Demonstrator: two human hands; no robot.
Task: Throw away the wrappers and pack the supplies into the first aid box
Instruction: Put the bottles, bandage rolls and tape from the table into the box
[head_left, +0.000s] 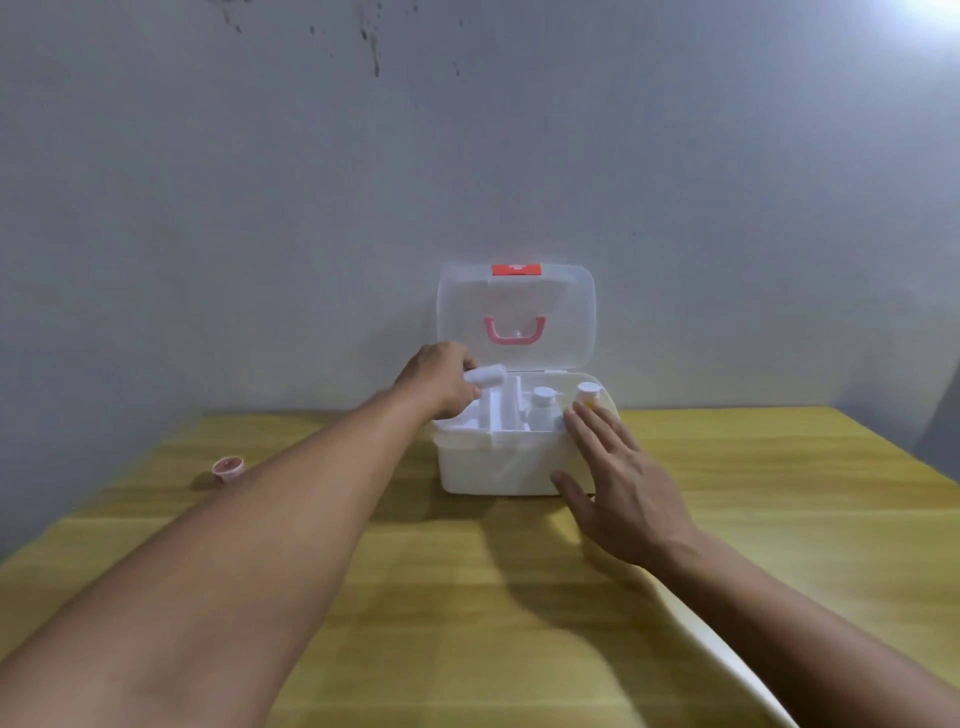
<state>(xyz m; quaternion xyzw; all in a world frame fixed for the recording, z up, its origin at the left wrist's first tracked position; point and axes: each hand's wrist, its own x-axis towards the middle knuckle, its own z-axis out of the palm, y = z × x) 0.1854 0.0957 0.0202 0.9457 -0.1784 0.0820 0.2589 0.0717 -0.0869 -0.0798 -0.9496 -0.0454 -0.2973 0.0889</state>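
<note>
Far left on the yellow wood-grain desk (519, 597) sits a small round pink cap (227, 466), well apart from everything else. The left hand (441, 382) reaches over the left end of the white plastic first aid box (498, 465), its fingers closed around a small white cylindrical roll (485, 375) held above the box's left compartment. The box stands near the desk's back edge, its clear lid (517, 317) — with a pink handle (514, 331) and a red latch (516, 269) — raised upright against the grey wall (467, 156). Inside, a white divided tray (501, 415) holds a white-capped bottle (541, 410) toward the right, and a yellowish bottle with a white cap (588, 396) at the far right. The right hand (621, 488) is flat, fingers spread — resting against the box's right front corner, gripping nothing.
</note>
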